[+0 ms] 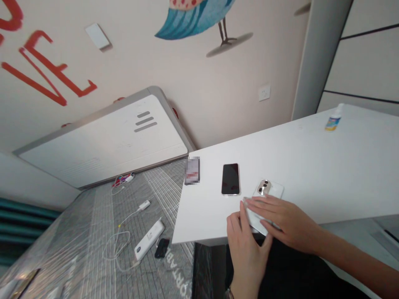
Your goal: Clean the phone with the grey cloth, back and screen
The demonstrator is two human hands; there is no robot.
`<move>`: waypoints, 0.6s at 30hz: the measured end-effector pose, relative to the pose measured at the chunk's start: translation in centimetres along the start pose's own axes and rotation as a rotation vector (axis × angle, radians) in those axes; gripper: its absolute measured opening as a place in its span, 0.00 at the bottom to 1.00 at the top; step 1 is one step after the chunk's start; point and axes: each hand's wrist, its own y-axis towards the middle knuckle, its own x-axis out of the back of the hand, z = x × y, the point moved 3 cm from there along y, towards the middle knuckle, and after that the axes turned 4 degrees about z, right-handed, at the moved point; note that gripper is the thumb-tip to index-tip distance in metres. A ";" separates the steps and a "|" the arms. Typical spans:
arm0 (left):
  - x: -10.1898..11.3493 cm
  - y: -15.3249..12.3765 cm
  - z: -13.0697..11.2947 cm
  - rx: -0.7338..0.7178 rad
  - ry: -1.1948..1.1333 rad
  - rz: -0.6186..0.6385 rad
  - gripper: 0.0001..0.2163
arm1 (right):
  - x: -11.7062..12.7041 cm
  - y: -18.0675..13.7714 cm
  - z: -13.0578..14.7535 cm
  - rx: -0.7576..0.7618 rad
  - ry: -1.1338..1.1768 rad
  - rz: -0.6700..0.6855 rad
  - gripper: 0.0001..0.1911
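Pinching a white flat case (255,220) between both hands (282,218), fingers (262,203) covering most of it, pixelated item (192,170) beyond

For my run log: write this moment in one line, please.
left hand: holds white flat item | right hand: on same item | beside: white phone, gold lenses

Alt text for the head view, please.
The left hand and right hand hold a flat white object at the edge of a white table, beside a white-backed phone with gold-ringed cameras and a black-screened phone.

"VE" on wall (131,54), "ORTABL" on mattress (93,216)
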 end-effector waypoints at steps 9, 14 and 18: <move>-0.7 -0.5 0.5 -0.072 0.096 -0.138 0.46 | 0.0 -0.3 -2.6 0.067 -0.209 -0.016 0.40; -1.1 -0.8 0.3 -0.042 0.144 -0.235 0.42 | -0.4 -0.8 -1.5 0.052 -0.236 0.008 0.37; -1.2 -0.8 0.0 -0.047 0.154 -0.264 0.48 | -0.2 -1.5 -0.1 0.164 -0.245 0.088 0.42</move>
